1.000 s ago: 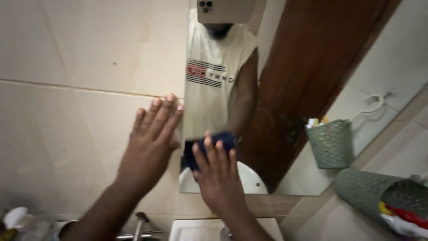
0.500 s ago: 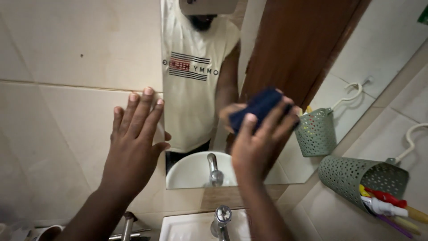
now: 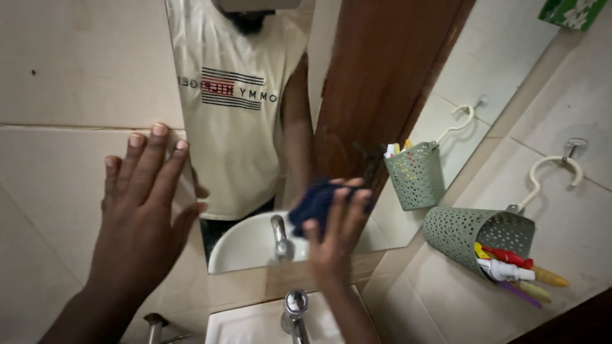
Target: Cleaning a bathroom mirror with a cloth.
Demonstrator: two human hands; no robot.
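Observation:
My left hand [image 3: 143, 213] lies flat, fingers spread, on the beige wall tile beside the left edge of a wall mirror [image 3: 357, 83]. My right hand [image 3: 335, 232] presses a dark blue cloth [image 3: 315, 202] against the lower part of the mirror glass. The mirror reflects a person in a cream sleeveless shirt, a brown door and a white basin.
A chrome tap [image 3: 294, 312] and a white sink [image 3: 255, 325] sit below the mirror. A green perforated basket [image 3: 475, 232] with toothbrushes and tubes hangs from a hook [image 3: 551, 172] on the right wall. A green box [image 3: 570, 13] sits at the top right.
My right hand has moved the blue cloth down the mirror from the right middle toward the lower centre. My left hand stays flat on the tile.

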